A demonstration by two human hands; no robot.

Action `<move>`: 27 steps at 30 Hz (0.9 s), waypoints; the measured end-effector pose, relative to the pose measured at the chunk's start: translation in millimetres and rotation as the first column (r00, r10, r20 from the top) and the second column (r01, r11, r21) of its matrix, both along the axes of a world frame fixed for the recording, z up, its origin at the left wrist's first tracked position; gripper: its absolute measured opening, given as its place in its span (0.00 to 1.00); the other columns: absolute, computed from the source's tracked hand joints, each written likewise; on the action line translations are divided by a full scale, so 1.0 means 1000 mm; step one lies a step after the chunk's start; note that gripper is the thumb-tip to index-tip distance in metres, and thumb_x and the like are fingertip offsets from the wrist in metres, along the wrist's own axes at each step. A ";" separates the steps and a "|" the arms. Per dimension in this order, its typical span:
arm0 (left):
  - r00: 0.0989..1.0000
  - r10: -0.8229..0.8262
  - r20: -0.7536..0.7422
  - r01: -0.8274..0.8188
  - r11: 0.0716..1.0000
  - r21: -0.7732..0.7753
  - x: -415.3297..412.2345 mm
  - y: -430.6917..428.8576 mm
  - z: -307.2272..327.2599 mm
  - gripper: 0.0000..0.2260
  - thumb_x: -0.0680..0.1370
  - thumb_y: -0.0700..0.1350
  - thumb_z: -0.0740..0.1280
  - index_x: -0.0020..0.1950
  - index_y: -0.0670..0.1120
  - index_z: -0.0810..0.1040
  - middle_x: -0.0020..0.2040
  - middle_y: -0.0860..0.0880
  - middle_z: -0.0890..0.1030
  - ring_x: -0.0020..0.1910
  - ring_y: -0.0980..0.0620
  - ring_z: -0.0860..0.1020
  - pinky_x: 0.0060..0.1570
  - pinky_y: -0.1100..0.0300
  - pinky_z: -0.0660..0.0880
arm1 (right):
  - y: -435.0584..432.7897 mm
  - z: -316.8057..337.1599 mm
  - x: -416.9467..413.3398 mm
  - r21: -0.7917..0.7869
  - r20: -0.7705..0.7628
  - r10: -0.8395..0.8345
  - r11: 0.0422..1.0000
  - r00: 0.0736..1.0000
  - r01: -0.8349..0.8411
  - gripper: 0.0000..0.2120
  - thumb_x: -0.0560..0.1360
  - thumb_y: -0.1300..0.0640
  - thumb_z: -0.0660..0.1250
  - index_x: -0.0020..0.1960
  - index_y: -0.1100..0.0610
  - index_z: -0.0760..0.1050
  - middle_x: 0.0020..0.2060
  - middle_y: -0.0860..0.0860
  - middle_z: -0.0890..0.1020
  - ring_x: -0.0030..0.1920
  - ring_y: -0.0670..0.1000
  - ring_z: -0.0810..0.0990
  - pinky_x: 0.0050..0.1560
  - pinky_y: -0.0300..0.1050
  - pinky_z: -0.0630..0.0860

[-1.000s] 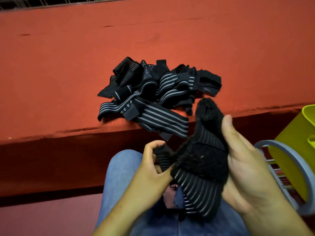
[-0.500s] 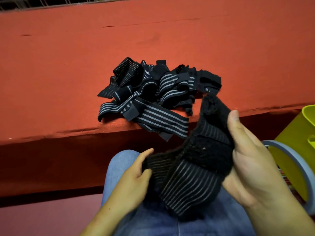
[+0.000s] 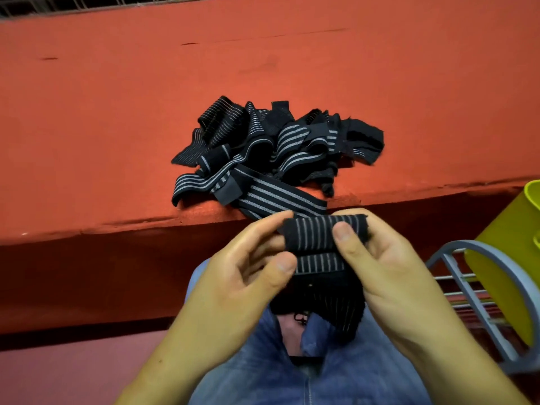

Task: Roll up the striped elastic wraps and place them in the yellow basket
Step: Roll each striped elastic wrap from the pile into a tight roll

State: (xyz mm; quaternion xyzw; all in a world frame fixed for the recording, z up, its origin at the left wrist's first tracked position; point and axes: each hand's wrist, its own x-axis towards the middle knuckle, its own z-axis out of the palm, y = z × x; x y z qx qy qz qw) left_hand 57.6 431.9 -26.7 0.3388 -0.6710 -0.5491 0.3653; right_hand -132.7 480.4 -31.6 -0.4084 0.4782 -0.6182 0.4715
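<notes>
1. Half a second ago the wrap (image 3: 315, 235) lay spread open between the hands, with its upper end standing up by the right thumb. Its top is now wound into a tight roll lying crosswise, and both hands have come up and closer together.
2. The right hand (image 3: 388, 273) pinches the roll's right end. Its thumb (image 3: 343, 232) presses on the striped front and its fingers are curled behind.
3. The left hand (image 3: 242, 276) holds the wrap's left side with gently bent fingers. The index tip touches the roll's top left corner, and the thumb (image 3: 280, 266) is against the left edge of the strip just below the roll.
4. The unrolled rest of the wrap hangs down from between the hands onto the jeans (image 3: 263, 375).
5. Beyond the hands a pile (image 3: 263, 153) of loose striped wraps lies on the red table (image 3: 146, 112). One strip reaches over the near edge, just above the fingertips.
6. The yellow basket (image 3: 508, 258) stands to the right of the right hand, apart from it and cut off by the frame edge.
7. A grey rack (image 3: 473, 244) curves round the basket's near side, between it and the right wrist.
</notes>
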 end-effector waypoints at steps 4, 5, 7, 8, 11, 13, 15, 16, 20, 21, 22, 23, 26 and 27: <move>0.999 0.052 -0.013 -0.052 0.998 -0.017 -0.006 0.002 0.000 0.15 0.79 0.47 0.73 0.65 0.57 0.81 0.54 0.51 0.87 0.46 0.55 0.83 0.42 0.63 0.79 | 0.001 0.000 0.004 0.010 -0.004 0.079 0.997 0.997 -0.079 0.13 0.78 0.55 0.66 0.57 0.62 0.79 0.44 0.53 0.86 0.45 0.48 0.86 0.44 0.38 0.81; 0.997 0.068 -0.021 -0.069 0.997 -0.025 -0.006 0.003 -0.001 0.14 0.78 0.46 0.72 0.64 0.57 0.82 0.52 0.51 0.87 0.44 0.56 0.83 0.39 0.63 0.78 | 0.002 0.000 0.006 0.024 0.043 0.088 0.996 0.995 -0.089 0.14 0.78 0.55 0.65 0.58 0.63 0.78 0.44 0.54 0.87 0.43 0.48 0.86 0.42 0.38 0.81; 0.994 0.102 -0.027 -0.103 0.994 -0.037 -0.006 0.003 -0.003 0.14 0.77 0.46 0.71 0.61 0.59 0.83 0.50 0.51 0.87 0.41 0.56 0.82 0.36 0.62 0.77 | 0.003 -0.005 0.009 0.062 0.105 0.092 0.993 0.990 -0.099 0.17 0.76 0.52 0.66 0.58 0.63 0.79 0.46 0.56 0.88 0.44 0.51 0.88 0.42 0.39 0.82; 0.993 0.116 -0.030 -0.117 0.992 -0.038 -0.006 0.003 -0.004 0.14 0.77 0.46 0.71 0.61 0.59 0.83 0.50 0.50 0.87 0.40 0.56 0.81 0.35 0.62 0.77 | 0.004 -0.007 0.009 0.091 0.097 0.091 0.991 0.991 -0.099 0.18 0.75 0.48 0.67 0.58 0.60 0.81 0.49 0.57 0.88 0.48 0.53 0.88 0.45 0.42 0.83; 0.988 0.154 -0.027 -0.155 0.986 -0.058 -0.004 0.004 -0.005 0.13 0.78 0.46 0.73 0.60 0.60 0.83 0.51 0.50 0.87 0.39 0.57 0.81 0.35 0.62 0.77 | 0.003 -0.013 0.010 0.203 0.062 0.092 0.974 0.994 -0.103 0.23 0.73 0.38 0.70 0.54 0.56 0.85 0.51 0.59 0.88 0.55 0.58 0.87 0.59 0.56 0.82; 0.983 0.180 -0.047 -0.183 0.981 -0.063 -0.005 0.005 -0.003 0.12 0.78 0.44 0.73 0.58 0.60 0.84 0.51 0.52 0.87 0.38 0.58 0.81 0.35 0.63 0.77 | 0.003 -0.014 0.010 0.259 0.062 0.121 0.957 0.991 -0.133 0.29 0.75 0.32 0.71 0.54 0.59 0.85 0.50 0.61 0.88 0.55 0.62 0.87 0.63 0.66 0.79; 0.978 0.205 -0.049 -0.208 0.975 -0.072 -0.005 0.005 -0.002 0.14 0.76 0.44 0.71 0.58 0.60 0.84 0.52 0.54 0.87 0.40 0.60 0.81 0.39 0.66 0.77 | 0.003 -0.013 0.009 0.283 0.078 0.136 0.947 0.988 -0.153 0.32 0.73 0.32 0.67 0.55 0.61 0.85 0.50 0.62 0.88 0.54 0.64 0.87 0.62 0.70 0.79; 0.977 0.211 -0.030 -0.213 0.972 -0.097 -0.004 0.005 -0.002 0.14 0.75 0.44 0.71 0.58 0.60 0.84 0.53 0.55 0.86 0.42 0.61 0.82 0.42 0.67 0.77 | 0.004 -0.012 0.009 0.287 0.089 0.133 0.946 0.987 -0.153 0.32 0.72 0.32 0.66 0.56 0.60 0.85 0.51 0.62 0.88 0.55 0.65 0.87 0.61 0.71 0.79; 0.972 0.225 0.074 -0.207 0.959 -0.196 -0.001 0.005 -0.005 0.16 0.76 0.39 0.73 0.57 0.59 0.86 0.55 0.59 0.86 0.49 0.60 0.83 0.52 0.68 0.77 | 0.003 -0.012 0.008 0.256 0.069 0.110 0.959 0.992 -0.124 0.31 0.75 0.33 0.65 0.59 0.58 0.85 0.55 0.57 0.88 0.59 0.56 0.86 0.68 0.63 0.76; 0.969 0.225 0.097 -0.200 0.955 -0.219 -0.001 0.005 -0.005 0.17 0.76 0.37 0.74 0.58 0.58 0.86 0.56 0.60 0.86 0.51 0.59 0.83 0.53 0.69 0.77 | 0.002 -0.012 0.008 0.248 0.074 0.103 0.961 0.992 -0.119 0.30 0.76 0.34 0.66 0.60 0.58 0.85 0.55 0.56 0.88 0.60 0.55 0.86 0.69 0.61 0.76; 0.970 0.220 0.107 -0.190 0.953 -0.237 0.000 0.005 -0.006 0.18 0.76 0.35 0.74 0.58 0.56 0.86 0.57 0.60 0.86 0.54 0.59 0.83 0.55 0.69 0.76 | 0.003 -0.012 0.008 0.241 0.079 0.098 0.964 0.992 -0.114 0.28 0.78 0.35 0.67 0.60 0.58 0.85 0.55 0.56 0.88 0.61 0.54 0.86 0.70 0.60 0.75; 0.973 0.207 0.103 -0.177 0.953 -0.244 0.000 0.005 -0.006 0.17 0.76 0.35 0.75 0.58 0.55 0.86 0.59 0.60 0.85 0.57 0.59 0.83 0.56 0.69 0.76 | 0.003 -0.013 0.008 0.230 0.082 0.093 0.967 0.992 -0.110 0.25 0.78 0.37 0.67 0.59 0.58 0.85 0.56 0.56 0.88 0.61 0.54 0.85 0.70 0.59 0.75; 0.983 0.155 0.094 -0.132 0.967 -0.217 0.004 0.005 -0.010 0.17 0.75 0.40 0.75 0.61 0.56 0.85 0.64 0.59 0.83 0.64 0.55 0.81 0.59 0.66 0.77 | 0.004 -0.016 0.007 0.205 0.088 0.075 0.975 0.993 -0.092 0.20 0.76 0.44 0.67 0.58 0.56 0.86 0.55 0.57 0.88 0.60 0.56 0.86 0.68 0.59 0.77; 0.987 0.134 0.088 -0.118 0.978 -0.171 0.005 0.006 -0.010 0.18 0.75 0.43 0.74 0.63 0.56 0.84 0.64 0.58 0.83 0.64 0.54 0.81 0.59 0.65 0.77 | 0.004 -0.017 0.007 0.199 0.094 0.072 0.976 0.993 -0.090 0.19 0.76 0.46 0.67 0.57 0.57 0.85 0.54 0.58 0.88 0.59 0.57 0.86 0.66 0.59 0.78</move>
